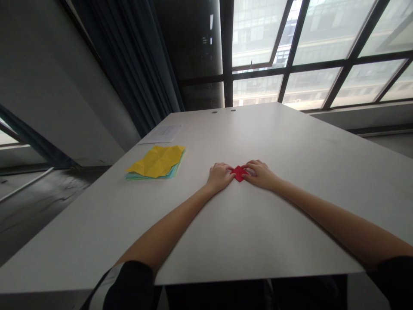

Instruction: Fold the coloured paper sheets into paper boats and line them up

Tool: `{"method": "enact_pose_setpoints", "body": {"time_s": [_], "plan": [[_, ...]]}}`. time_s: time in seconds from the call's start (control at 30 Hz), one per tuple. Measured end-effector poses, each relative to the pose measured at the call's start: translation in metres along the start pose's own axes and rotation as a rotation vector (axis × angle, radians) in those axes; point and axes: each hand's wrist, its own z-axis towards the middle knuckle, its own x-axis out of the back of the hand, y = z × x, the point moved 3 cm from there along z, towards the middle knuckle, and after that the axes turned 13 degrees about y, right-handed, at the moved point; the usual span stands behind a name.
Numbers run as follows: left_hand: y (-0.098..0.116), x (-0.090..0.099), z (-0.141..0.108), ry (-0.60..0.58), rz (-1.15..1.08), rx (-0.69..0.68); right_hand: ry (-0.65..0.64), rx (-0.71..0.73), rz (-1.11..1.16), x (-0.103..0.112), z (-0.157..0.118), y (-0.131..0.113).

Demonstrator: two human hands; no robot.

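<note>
A small piece of red folded paper [239, 173], roughly diamond-shaped, lies on the white table between my two hands. At its left corner, my left hand [220, 176] pinches the paper between thumb and fingers. My right hand [260, 174] does the same at the right corner, with its thumb on the near side and its fingers on the far side. Parts of the paper's left and right edges are hidden under the fingertips. Both forearms rest low over the table.
A creased yellow sheet [158, 161] lies on a stack of green and blue paper [174, 171] to the left. Behind it is a printed white sheet [162, 133]. Two dark round fittings sit near the table's [245, 232] far edge. A blue curtain [132, 60] and windows stand beyond.
</note>
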Motion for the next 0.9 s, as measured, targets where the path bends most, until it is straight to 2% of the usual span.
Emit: {"method": "enact_pose_setpoints", "body": {"time_s": [0.27, 0.47, 0.73, 0.8, 0.9], "plan": [[0.002, 0.0, 0.002, 0.076, -0.421, 0.137, 0.145, -0.243, 0.31, 0.007, 0.005, -0.013], [0.008, 0.002, 0.002, 0.118, -0.473, 0.122, 0.199, -0.271, 0.391, 0.011, 0.008, -0.019], [0.012, 0.005, 0.0, 0.163, -0.499, 0.102, 0.231, -0.265, 0.36, 0.014, 0.01, -0.02], [0.01, 0.003, 0.001, 0.184, -0.548, 0.126, 0.256, -0.288, 0.408, 0.013, 0.01, -0.016], [0.003, -0.002, 0.002, 0.238, -0.67, 0.231, 0.339, -0.379, 0.553, 0.011, 0.01, -0.006]]}}
